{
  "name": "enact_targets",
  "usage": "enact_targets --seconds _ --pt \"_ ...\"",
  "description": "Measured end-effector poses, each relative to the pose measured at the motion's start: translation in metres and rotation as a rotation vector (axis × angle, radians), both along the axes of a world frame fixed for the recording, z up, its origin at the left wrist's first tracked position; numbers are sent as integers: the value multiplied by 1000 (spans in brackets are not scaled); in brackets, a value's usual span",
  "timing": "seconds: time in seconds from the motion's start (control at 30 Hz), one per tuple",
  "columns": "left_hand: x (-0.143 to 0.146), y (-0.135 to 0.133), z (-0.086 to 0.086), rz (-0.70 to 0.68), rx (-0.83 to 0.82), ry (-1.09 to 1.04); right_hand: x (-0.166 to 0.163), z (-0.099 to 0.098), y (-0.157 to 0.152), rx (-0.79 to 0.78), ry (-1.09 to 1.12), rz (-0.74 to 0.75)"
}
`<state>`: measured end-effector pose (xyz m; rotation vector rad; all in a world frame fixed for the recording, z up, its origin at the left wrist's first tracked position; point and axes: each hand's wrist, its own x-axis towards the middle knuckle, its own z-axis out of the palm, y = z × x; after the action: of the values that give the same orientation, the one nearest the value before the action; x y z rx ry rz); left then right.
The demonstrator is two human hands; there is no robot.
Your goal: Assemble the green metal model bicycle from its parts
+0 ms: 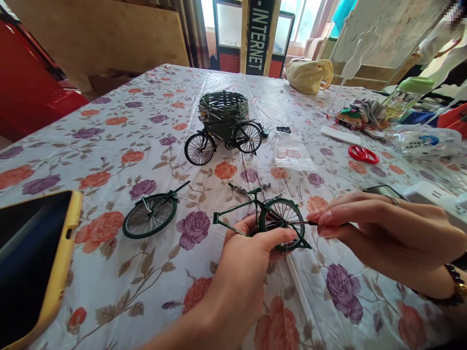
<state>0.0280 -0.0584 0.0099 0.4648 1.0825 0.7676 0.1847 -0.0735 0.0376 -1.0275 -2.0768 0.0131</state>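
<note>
A small green model bicycle frame with its rear wheel (268, 214) lies on the flowered tablecloth (120, 116). My left hand (251, 257) grips it from below at the rear wheel. My right hand (375, 228) pinches a thin dark tool (301, 222) whose tip touches the wheel hub. A loose green front wheel with its fork (151, 214) lies to the left of the frame. A finished black model bicycle (223, 138) stands farther back in front of a woven green basket (223, 104).
A phone in a yellow case (34, 262) lies at the near left. Red scissors (363, 154), a clear plastic bag (294, 153), small metal parts (237, 187), cloth scraps and a bottle with a green lid (404, 97) lie to the right. A red chair (25, 82) stands at the left.
</note>
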Motion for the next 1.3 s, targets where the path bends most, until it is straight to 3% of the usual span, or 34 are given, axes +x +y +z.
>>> enact_targets --seconds 0.13,0.4,0.6,0.77,0.87,1.03,1.3 --pt "1 0 0 13 -11 -7 -1 -5 1 -11 73 10" --pt "-1 0 0 -5 11 -10 1 -16 10 -174 350 187" --pt "0 0 1 -15 3 3 7 -11 11 -161 185 271" --pt "-1 0 1 2 -14 -4 8 -2 11 -151 107 268" --pt "-1 0 0 -9 0 15 6 2 9 -153 165 204" --pt "0 -1 -2 -9 1 27 1 6 3 -116 73 124" --pt "0 -2 -1 -4 33 -2 -1 -8 1 -37 150 81"
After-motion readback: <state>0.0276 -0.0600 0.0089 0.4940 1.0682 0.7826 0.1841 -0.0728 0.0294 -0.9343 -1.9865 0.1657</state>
